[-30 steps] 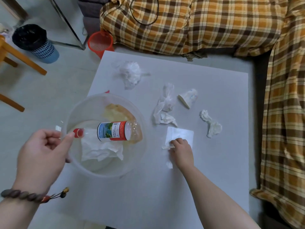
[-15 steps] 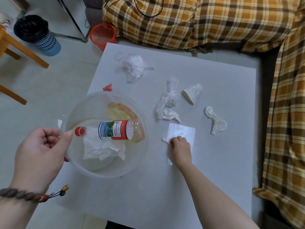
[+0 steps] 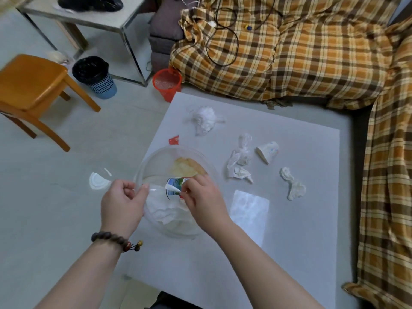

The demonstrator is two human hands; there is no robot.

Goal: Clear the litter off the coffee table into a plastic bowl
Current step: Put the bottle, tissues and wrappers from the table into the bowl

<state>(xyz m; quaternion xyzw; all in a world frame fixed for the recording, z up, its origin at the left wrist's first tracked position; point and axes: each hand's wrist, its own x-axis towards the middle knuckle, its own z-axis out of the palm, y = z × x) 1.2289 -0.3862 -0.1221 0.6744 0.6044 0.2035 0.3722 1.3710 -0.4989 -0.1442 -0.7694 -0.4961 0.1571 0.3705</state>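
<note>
I see the white rectangular coffee table (image 3: 289, 253) carrying the clear round plastic bowl (image 3: 156, 157) at its left edge. My left hand (image 3: 121, 202) pinches the bowl's rim; my right hand (image 3: 204, 200), fingers curled, is over the bowl; its grasp I cannot tell. Crumpled white tissues (image 3: 293, 185) and a flat white square wrapper (image 3: 249, 205) lie right of the bowl.

White desk (image 3: 301, 253), clear plastic bowl (image 3: 156, 161) at its left edge, crumpled tissue (image 3: 204, 119) near the far side, plastic wrapper (image 3: 239, 161), crushed paper cup (image 3: 267, 151), twisted tissue (image 3: 293, 184), flat white sheet (image 3: 249, 206), red scrap (image 3: 174, 139).
</note>
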